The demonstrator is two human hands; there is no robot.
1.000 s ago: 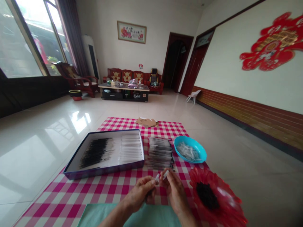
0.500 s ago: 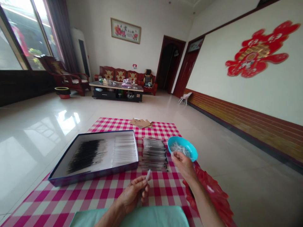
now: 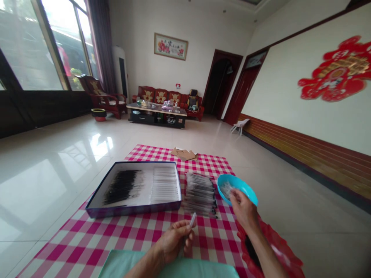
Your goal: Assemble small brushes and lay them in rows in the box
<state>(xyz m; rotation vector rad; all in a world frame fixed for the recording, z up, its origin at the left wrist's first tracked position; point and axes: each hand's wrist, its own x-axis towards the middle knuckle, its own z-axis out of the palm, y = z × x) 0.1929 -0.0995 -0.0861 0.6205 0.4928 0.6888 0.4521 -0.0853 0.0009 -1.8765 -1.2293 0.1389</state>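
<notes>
A tiled living-room floor [image 3: 49,185] runs back to a red wooden sofa [image 3: 162,95] and a low table [image 3: 156,112]; on it lies a pink-and-white checked cloth [image 3: 150,152], with a mint-green cloth [image 3: 121,260] at its near edge; a red plastic plate [image 3: 278,247] sits under the right forearm; a shallow dark-rimmed box [image 3: 133,211] holds rows of black-tipped brushes; a stack of brushes [image 3: 200,195] lies just beside it; a turquoise bowl [image 3: 242,186] holds small translucent tubes [image 3: 225,189]; the left hand [image 3: 174,241] grasps a single tube [image 3: 192,220] upright between its fingers, above the cloth; the right hand [image 3: 243,212] curls over the bowl's near rim, and whether it holds anything cannot be told.
</notes>
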